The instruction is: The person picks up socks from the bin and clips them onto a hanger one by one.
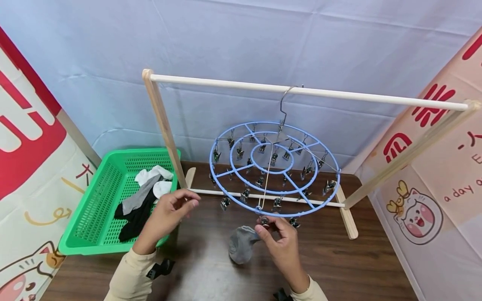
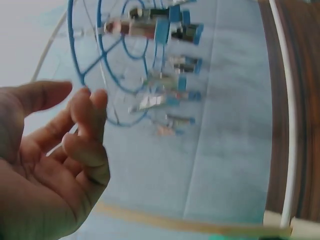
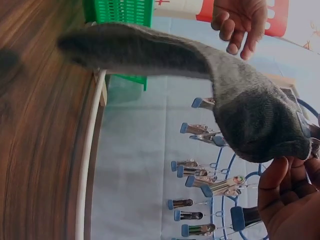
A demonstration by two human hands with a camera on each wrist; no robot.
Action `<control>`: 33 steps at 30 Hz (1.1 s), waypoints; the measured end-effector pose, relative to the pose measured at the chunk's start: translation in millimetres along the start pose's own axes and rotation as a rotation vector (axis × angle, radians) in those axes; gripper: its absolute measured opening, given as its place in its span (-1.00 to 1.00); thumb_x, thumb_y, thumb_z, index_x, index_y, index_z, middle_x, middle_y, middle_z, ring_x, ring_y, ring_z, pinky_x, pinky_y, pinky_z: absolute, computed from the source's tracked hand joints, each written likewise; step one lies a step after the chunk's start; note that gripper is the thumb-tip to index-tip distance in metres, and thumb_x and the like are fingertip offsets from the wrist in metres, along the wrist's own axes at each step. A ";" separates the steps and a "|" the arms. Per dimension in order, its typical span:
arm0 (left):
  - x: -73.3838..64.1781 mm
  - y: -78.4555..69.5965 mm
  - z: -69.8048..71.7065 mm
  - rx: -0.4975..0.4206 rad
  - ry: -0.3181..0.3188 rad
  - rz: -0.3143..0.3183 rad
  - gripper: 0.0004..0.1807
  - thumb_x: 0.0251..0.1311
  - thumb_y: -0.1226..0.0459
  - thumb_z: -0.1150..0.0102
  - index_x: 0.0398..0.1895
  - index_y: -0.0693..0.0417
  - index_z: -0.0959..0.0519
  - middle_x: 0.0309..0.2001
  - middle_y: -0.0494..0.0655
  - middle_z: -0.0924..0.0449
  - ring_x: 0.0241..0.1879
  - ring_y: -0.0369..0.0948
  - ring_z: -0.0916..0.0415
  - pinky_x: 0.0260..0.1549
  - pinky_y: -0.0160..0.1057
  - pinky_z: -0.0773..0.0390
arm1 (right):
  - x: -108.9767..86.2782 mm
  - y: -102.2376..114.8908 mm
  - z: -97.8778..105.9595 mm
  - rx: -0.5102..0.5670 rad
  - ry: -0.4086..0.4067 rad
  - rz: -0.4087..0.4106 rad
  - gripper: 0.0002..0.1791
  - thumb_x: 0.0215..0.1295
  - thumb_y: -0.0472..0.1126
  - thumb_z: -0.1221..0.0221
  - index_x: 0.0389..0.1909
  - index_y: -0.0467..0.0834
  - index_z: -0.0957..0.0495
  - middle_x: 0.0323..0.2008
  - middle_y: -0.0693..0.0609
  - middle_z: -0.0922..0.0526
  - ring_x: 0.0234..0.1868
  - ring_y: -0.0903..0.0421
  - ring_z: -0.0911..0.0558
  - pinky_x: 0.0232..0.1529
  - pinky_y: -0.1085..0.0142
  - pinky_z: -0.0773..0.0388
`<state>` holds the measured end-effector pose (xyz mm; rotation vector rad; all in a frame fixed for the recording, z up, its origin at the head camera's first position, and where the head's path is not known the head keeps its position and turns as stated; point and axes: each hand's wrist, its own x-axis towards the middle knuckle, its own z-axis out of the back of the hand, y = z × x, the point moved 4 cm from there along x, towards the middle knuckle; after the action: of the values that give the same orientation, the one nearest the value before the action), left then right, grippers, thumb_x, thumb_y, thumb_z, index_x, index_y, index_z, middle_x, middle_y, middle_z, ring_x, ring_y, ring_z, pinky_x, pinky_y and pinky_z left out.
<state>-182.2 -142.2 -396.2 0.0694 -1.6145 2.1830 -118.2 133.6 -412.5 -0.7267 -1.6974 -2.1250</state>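
Note:
A grey sock hangs from the near edge of the blue round clip hanger, its foot dangling above the table. At its upper end is a metal clip, which my right hand pinches between thumb and fingers; the exact grip is partly hidden. In the right wrist view, the fingertips also lie against the sock's edge. My left hand hovers left of the sock, fingers loosely bent and holding nothing. The left wrist view shows that palm beside the hanger's clips.
A green basket on the left holds white, grey and black socks. The hanger hooks onto the white top bar of a wooden rack. Several metal clips with blue tips hang from its rings. The brown table lies below.

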 end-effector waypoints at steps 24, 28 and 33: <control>-0.5 48.4 70.9 -0.250 -0.508 0.311 -0.85 0.32 0.42 -0.01 -0.15 0.19 -0.56 -0.49 -0.16 -0.63 -0.65 -0.29 -0.44 -0.63 -0.41 -0.41 | 3.2 29.7 10.0 -0.111 -0.025 0.077 -0.76 -0.06 -0.68 -0.25 -0.33 -0.43 -0.58 -0.38 -0.27 -0.62 -0.41 0.31 -0.48 -0.46 0.51 -0.42; 1.5 56.4 84.4 -0.313 -0.612 0.350 -0.87 0.27 0.45 -0.04 -0.26 0.12 -0.59 -0.53 -0.17 -0.62 -0.65 -0.30 -0.45 -0.63 -0.42 -0.41 | 2.9 29.4 11.2 -0.119 -0.024 0.073 -0.76 -0.05 -0.67 -0.26 -0.33 -0.41 -0.58 -0.39 -0.23 -0.62 -0.43 0.30 -0.48 -0.46 0.50 -0.43; 5.1 63.1 100.8 -0.408 -0.778 0.279 -0.84 0.22 0.51 -0.06 -0.37 0.19 -0.63 -0.62 -0.10 -0.59 -0.73 -0.27 -0.43 -0.72 -0.43 -0.37 | 1.2 26.9 12.5 -0.125 -0.028 0.048 -0.77 -0.03 -0.66 -0.27 -0.33 -0.40 -0.59 -0.39 -0.10 -0.63 -0.45 0.26 -0.49 -0.48 0.47 -0.44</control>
<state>-230.4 -248.6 -419.1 0.6778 -2.5991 2.0872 -102.2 139.4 -388.2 -0.8275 -1.5552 -2.2127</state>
